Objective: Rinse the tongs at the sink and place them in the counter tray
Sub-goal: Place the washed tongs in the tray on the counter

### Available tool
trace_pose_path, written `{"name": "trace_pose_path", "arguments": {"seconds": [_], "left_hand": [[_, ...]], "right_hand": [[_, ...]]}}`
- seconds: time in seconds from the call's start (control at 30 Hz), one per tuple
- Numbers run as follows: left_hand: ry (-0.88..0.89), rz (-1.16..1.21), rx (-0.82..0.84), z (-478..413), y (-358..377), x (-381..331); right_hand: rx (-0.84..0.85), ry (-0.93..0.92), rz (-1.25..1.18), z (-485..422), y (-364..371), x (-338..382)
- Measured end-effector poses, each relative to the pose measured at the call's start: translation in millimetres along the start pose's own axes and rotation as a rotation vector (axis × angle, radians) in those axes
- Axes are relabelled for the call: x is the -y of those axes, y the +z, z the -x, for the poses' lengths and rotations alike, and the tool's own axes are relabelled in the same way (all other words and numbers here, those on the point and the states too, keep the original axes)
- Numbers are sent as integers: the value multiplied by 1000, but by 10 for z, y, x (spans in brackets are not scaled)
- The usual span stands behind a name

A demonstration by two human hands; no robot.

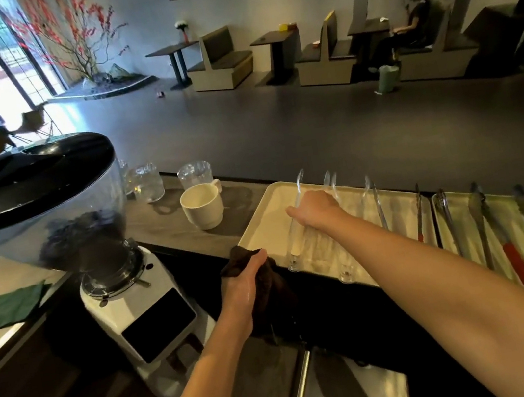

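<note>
Closest in, a steel rim (299, 396), probably the sink's, ran under the two forearms. Above it the left hand (244, 284) clenched a dark cloth (268, 287), bunched and hanging, likely kept for wiping.

The right hand (316, 208) was stretched out to the cream tray (258, 226) at the worktop's far edge. It lay palm-down over a pair of clear tongs (296, 237) inside the tray, near its left side. The fingers were hidden, so I cannot tell whether they gripped the tongs or had let go. More clear pairs lay alongside, all pointing away, seemingly lined up to dry.

A second tray (502, 210) to the right held red-handled metal tongs (515, 260). A mug (203, 208) stood just left of the cream tray, and a coffee grinder (123, 290) stood towards the worktop's left end. Beyond was a dim café floor with booths, where a person (418, 19) sat.
</note>
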State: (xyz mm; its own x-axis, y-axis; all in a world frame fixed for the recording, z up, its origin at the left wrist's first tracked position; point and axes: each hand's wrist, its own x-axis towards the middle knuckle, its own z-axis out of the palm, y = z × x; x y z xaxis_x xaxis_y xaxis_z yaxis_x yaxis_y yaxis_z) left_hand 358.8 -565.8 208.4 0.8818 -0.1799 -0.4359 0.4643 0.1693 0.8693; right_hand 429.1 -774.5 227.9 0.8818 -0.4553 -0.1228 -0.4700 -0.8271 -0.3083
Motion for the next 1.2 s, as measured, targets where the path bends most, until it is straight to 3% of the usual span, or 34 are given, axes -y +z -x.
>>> {"name": "trace_pose_path", "arguments": {"seconds": [0.23, 0.37, 0.6, 0.83, 1.2], "left_hand": [[32, 18, 3, 99, -69, 23], [44, 48, 60, 253, -287, 58], [87, 37, -20, 566, -935, 198], [123, 108, -241, 1071, -2050, 523], [75, 242, -548, 2171, -3761, 913]], "right_hand": [[-195, -16, 35, 132, 15, 46], [-314, -189, 129, 552, -61, 256], [-119, -459, -115, 1534, 407, 714], [77, -667, -275, 2505, 1134, 1472], [243, -886, -301, 3919, 2076, 2568]]}}
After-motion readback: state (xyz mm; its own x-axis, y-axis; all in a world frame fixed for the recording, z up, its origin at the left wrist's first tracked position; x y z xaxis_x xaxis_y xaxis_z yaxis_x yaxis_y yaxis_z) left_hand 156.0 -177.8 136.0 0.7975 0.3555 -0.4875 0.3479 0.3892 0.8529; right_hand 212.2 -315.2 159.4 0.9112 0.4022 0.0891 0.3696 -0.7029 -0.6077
